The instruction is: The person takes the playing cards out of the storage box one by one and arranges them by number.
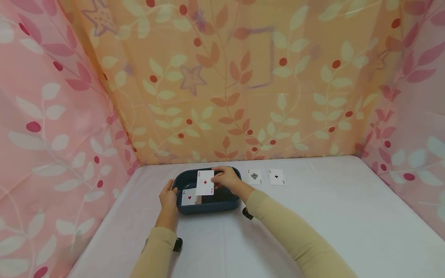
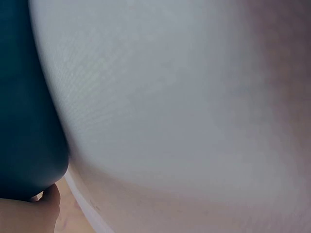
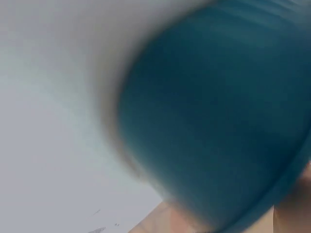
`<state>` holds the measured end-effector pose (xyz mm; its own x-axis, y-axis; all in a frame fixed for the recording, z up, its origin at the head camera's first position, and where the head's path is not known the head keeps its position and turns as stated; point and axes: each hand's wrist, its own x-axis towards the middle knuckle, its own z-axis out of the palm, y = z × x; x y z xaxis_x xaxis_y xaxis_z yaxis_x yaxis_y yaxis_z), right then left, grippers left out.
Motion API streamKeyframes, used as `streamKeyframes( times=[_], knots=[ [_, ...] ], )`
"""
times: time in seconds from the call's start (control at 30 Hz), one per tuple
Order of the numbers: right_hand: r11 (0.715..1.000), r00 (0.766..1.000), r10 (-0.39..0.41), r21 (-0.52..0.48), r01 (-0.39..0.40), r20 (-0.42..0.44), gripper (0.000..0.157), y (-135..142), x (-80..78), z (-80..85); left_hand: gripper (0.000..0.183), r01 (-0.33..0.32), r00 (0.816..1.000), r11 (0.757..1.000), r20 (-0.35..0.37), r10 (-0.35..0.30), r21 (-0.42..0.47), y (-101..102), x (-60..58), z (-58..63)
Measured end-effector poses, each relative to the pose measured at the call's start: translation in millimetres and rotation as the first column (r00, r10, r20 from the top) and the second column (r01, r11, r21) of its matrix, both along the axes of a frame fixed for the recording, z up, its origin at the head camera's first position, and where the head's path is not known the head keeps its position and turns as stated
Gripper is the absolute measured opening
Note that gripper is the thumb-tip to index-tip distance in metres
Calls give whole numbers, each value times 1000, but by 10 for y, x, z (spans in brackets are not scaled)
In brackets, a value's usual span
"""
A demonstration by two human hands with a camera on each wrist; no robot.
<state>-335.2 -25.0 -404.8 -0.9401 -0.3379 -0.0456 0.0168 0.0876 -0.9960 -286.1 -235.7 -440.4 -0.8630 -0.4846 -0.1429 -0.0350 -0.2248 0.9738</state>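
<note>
At far left, gripping the dark blue bin [image 1: 208, 207] by its left end with the left hand [image 1: 168, 196], fingers clamped on the wall. Just right of those fingers, inside the bin: the ace of hearts [image 1: 189, 197], face up, partly hidden.

Farther right, between the hands but nearer the right: the ace of diamonds [image 1: 204, 182], over the bin, directly left of the right hand [image 1: 226, 179], pinched near its right edge by those fingers. Face toward the head camera; long axis pointing away from the body toward the far rim, crosswise to the bin's left-to-right length. Touching or clear of the ace of hearts: cannot tell.

Right of the right fingers, outside the bin on the worktop [image 1: 215, 247]: the ace of spades [image 1: 254, 177], then the ace of clubs [image 1: 276, 177], both face up.
</note>
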Motion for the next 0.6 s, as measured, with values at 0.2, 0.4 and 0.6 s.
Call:
streamKeyframes(
  times=[0.2, 0.4, 0.6],
  knots=[
    [999, 1000, -29, 20, 28, 8, 50, 156, -13, 43, 55, 5, 999, 1000, -34, -4, 12, -11, 5, -16],
    [998, 998, -56, 22, 56, 18, 50, 297, -25, 66, 55, 17, 999, 1000, -30, -17, 5, -14, 9, -13],
    [994, 994, -96, 60, 93, 56, 50, 436, -34, 100, 54, 20, 1000, 1000, -19, -20, -4, -12, 14, -6]
  ],
)
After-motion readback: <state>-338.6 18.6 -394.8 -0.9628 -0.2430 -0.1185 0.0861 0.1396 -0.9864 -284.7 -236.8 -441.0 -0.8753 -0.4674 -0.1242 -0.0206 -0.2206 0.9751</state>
